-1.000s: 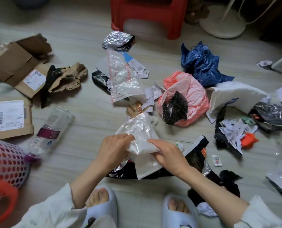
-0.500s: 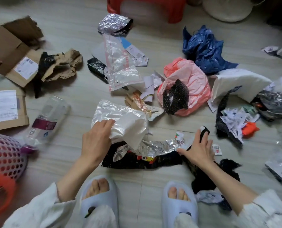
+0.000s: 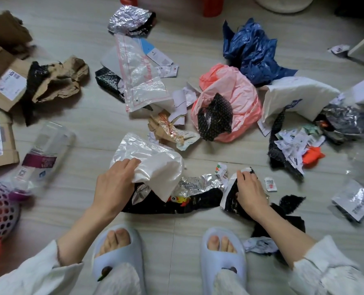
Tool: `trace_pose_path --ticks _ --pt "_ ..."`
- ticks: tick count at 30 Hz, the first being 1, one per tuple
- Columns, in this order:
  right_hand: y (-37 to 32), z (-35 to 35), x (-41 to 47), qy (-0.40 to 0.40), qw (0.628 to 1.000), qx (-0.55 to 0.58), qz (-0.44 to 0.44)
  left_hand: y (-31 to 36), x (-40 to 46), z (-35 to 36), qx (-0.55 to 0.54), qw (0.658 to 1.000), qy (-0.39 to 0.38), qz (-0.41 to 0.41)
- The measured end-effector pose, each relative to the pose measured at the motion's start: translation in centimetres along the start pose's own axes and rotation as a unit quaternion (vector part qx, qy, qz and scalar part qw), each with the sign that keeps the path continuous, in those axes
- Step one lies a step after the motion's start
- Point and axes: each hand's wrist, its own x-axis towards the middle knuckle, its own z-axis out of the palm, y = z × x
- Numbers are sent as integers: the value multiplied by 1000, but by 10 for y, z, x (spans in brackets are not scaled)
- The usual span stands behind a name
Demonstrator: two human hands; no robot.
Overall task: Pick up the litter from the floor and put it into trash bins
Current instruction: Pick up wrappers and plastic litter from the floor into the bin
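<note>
pink plastic bag | navy bag | black dotted wrapper | pale-blue slippers

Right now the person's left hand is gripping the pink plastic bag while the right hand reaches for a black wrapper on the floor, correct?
Not quite. In the head view the left hand grips a crumpled white plastic bag; the pink plastic bag lies untouched farther away. The right hand is indeed on a black wrapper.

Pale wood-grain plank floor, red stool legs, round white base beyond.
</note>
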Motion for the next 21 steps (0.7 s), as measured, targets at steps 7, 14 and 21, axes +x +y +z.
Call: trace_pose_path --ticks 7,14,21 --pt "1 -41 1 93 996 0 7 2 4 -13 -16 999 4 -28" --pt "-22 -130 -14 125 977 166 44 2 9 -79 -79 990 70 -94" --pt "-101 -242 -38 168 902 390 -76 -26 -12 -178 -67 969 210 -116"
